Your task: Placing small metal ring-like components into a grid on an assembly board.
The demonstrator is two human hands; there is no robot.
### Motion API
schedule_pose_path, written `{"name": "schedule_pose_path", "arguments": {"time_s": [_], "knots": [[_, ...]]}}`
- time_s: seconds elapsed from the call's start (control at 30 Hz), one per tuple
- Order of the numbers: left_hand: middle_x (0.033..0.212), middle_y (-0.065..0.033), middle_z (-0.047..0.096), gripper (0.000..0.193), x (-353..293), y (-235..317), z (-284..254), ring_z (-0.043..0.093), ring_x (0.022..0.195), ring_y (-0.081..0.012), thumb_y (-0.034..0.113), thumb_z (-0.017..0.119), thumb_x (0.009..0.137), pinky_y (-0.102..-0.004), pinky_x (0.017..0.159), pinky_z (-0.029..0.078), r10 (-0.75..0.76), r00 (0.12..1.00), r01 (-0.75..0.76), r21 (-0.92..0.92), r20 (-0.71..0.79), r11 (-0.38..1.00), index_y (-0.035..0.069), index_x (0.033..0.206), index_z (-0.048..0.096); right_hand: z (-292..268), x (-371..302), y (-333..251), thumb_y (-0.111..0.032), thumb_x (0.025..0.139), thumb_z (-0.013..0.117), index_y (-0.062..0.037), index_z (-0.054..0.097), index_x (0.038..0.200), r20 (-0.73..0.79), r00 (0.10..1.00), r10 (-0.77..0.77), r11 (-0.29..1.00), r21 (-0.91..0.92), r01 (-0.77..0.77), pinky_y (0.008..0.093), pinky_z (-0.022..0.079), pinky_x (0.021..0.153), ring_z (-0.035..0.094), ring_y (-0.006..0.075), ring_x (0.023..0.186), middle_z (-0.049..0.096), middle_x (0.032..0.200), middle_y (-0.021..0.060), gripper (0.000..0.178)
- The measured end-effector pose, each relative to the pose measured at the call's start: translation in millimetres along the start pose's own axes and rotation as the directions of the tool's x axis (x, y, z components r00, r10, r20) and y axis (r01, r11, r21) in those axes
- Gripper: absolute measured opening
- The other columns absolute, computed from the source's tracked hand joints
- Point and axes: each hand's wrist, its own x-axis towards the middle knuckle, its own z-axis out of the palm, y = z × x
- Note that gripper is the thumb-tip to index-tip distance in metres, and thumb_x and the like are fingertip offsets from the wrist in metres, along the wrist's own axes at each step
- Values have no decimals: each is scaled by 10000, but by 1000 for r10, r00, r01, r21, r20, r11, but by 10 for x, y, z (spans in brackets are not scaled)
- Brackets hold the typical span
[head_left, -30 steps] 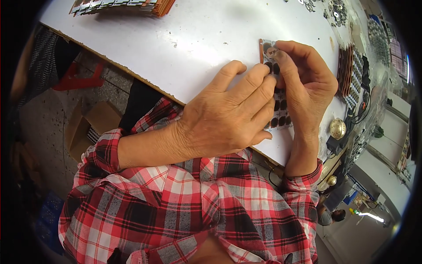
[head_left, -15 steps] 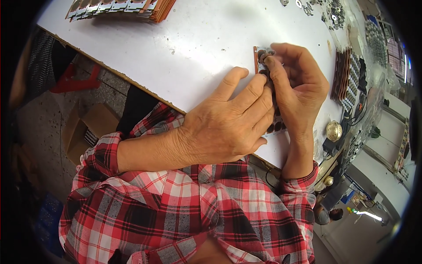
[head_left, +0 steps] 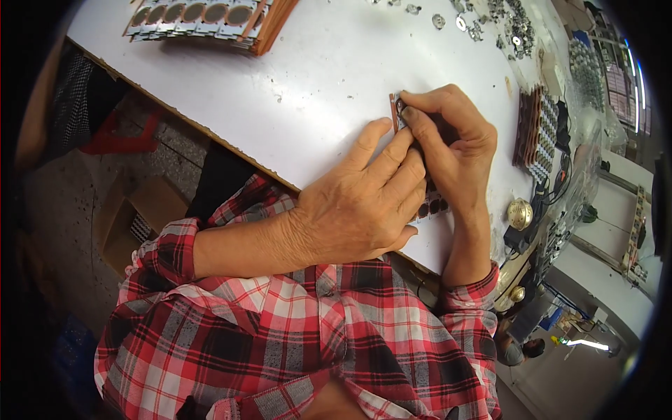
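Note:
A narrow circuit board strip (head_left: 393, 112) with a brown edge lies beneath my hands, largely covered by them. Dark round spots show on its near end (head_left: 432, 205). My left hand (head_left: 360, 199) lies palm down across the strip, fingers stretched out and spread, their tips close to my right thumb. At the strip's far end, the thumb and forefinger of my right hand (head_left: 451, 140) pinch a small dark round piece (head_left: 401, 106), apparently a metal part. The fingertips partly hide it.
Stacked boards with round discs (head_left: 199, 14) stand at the far left, and another board stack (head_left: 537, 136) at the right. Loose small metal parts (head_left: 514, 28) lie at the back right. A round metallic object (head_left: 519, 214) and cables sit by the right edge. A cardboard box (head_left: 150, 210) stands below.
The whole view has shifted slightly. My right thumb and forefinger have moved left and closed together over the strip's far end, covering more of it. My left hand stays across the strip.

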Motion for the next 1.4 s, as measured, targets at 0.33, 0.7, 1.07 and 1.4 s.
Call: {"name": "schedule_pose_path", "arguments": {"time_s": [0.33,0.7,1.07,1.4], "knots": [[1080,-218,642,655,-101,-5,-220,594,1192,-397,438,822,641,-621,1080,404,34,999,-34,88,11,996,-64,1037,684,-143,15,-208,5,945,681,10,721,1159,-20,986,167,985,50,-166,209,463,702,608,58,834,667,914,2,217],[1014,-143,614,602,-177,-160,-208,595,1093,-320,466,849,661,-593,1075,383,-7,989,0,-49,-147,999,-17,980,681,-141,1961,463,-567,768,785,-90,630,1390,-26,975,-219,776,-610,158,488,461,1086,511,376,1356,487,1497,209,799],[1035,-131,625,585,-200,-169,-154,598,1107,-305,439,853,665,-586,1075,388,29,989,-28,5,-148,1000,-11,1002,689,-735,2244,781,-212,762,748,-25,748,1080,-201,971,133,906,-373,-201,350,588,656,696,190,753,727,868,94,369],[1079,-165,637,539,-224,-171,-132,623,1123,-339,449,860,669,-593,1047,422,25,978,-16,45,-205,999,11,896,643,-1195,829,83,-142,729,647,-21,700,1051,-65,965,255,873,-413,-259,298,569,613,665,132,715,675,805,69,348]]}}
